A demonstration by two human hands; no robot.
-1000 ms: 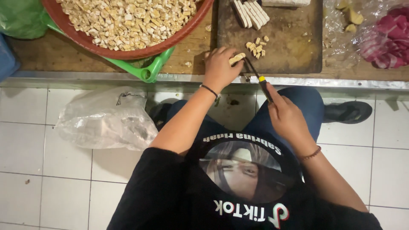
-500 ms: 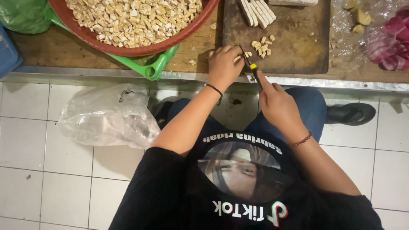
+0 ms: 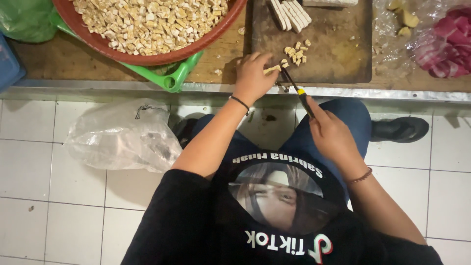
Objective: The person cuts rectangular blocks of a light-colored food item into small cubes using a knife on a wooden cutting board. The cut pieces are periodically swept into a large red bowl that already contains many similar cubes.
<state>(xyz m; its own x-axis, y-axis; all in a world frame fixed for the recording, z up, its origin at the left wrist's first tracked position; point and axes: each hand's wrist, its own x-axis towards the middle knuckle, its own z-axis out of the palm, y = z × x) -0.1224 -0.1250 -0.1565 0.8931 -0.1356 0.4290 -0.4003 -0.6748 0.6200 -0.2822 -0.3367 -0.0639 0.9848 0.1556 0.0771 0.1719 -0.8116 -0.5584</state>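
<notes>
Fingers point(image 3: 260, 64) pinning, seemingly, pale strip point(image 3: 271, 69)

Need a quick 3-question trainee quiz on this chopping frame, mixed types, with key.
1. True or false: the right hand holds the knife.
2. Where do the small cut cubes beside the blade lie? A) on the floor tiles B) on the dark cutting board C) in the clear plastic bag
3. Fill in: the left hand pins a pale strip at the board's near ____.

Key:
1. True
2. B
3. edge; the red bowl of cubes sits to the left of the board.
</notes>
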